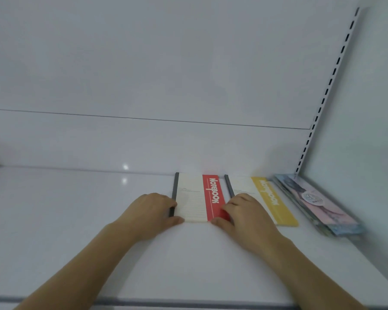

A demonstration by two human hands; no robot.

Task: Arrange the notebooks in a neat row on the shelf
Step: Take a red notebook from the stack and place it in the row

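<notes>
white shelf (99, 220), both hands gripping the red notebook (197, 198): left hand (152, 209) and right hand (242, 211) pinching its sides, yellow notebook (262, 198) just beside.
</notes>
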